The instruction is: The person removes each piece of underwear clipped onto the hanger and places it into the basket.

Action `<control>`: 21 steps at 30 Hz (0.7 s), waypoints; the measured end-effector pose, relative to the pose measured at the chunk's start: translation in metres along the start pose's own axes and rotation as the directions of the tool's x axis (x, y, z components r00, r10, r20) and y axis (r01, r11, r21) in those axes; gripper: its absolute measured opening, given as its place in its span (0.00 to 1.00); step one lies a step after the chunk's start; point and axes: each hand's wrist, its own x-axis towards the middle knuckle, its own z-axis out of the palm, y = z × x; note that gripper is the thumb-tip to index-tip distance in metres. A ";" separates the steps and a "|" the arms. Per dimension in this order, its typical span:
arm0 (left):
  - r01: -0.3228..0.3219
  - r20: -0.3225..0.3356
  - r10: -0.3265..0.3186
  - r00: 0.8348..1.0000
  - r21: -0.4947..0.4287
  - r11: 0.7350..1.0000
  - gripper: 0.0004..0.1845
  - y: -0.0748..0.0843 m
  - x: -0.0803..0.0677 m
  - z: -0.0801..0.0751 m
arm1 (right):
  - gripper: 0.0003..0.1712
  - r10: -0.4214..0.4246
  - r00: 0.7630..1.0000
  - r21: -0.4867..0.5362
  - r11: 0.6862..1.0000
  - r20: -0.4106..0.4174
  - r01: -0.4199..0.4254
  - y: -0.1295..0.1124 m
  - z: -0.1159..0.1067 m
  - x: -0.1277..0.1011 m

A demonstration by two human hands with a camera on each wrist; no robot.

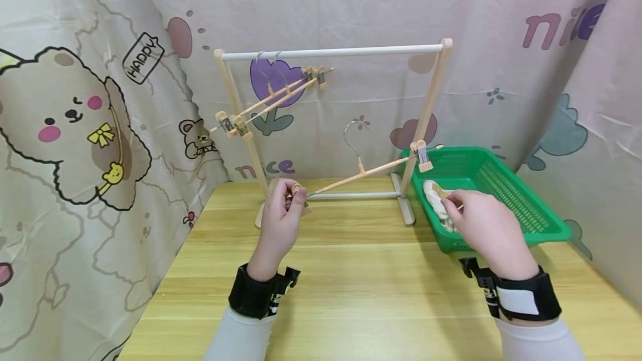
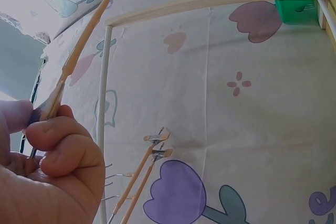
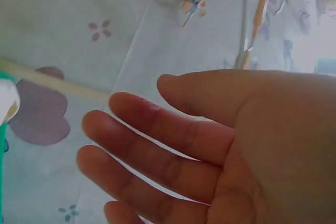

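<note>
My left hand (image 1: 283, 213) pinches the left clip (image 1: 300, 196) of a wooden clip hanger (image 1: 371, 172) between thumb and fingers. The hanger slants up to the right, its metal hook free of any rail and its other clip (image 1: 424, 156) over the green basket's near-left corner. In the left wrist view, curled fingers wrap that gripped end. My right hand (image 1: 484, 224) hovers over the left side of the green basket (image 1: 539, 235), close to a white cloth item (image 1: 435, 199) with a tan part. The right wrist view shows this hand's fingers (image 3: 157, 156) spread loosely, holding nothing.
A small wooden rack with a white top rail (image 1: 341, 53) stands behind the hands. Two more clip hangers (image 1: 281, 96) hang at its left end. The basket sits right of the rack on a wooden table (image 1: 341, 294), before a patterned curtain.
</note>
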 end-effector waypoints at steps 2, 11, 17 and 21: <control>0.006 -0.005 -0.006 1.000 0.006 1.000 0.07 0.001 0.000 0.000 | 0.17 -0.017 0.999 0.009 1.000 -0.037 0.017 -0.006 -0.001 -0.001; 0.006 -0.008 -0.006 1.000 0.014 1.000 0.07 0.001 0.000 0.000 | 0.11 -0.061 0.975 0.078 0.994 -0.212 0.079 -0.027 -0.003 -0.005; 0.000 -0.026 0.002 1.000 0.042 0.999 0.07 -0.002 0.001 -0.001 | 0.08 -0.071 0.933 0.170 0.976 -0.353 0.138 -0.042 -0.001 -0.006; 0.012 -0.024 -0.011 1.000 0.035 0.999 0.07 -0.002 0.002 -0.001 | 0.07 -0.058 0.901 0.231 0.958 -0.431 0.172 -0.051 -0.004 -0.007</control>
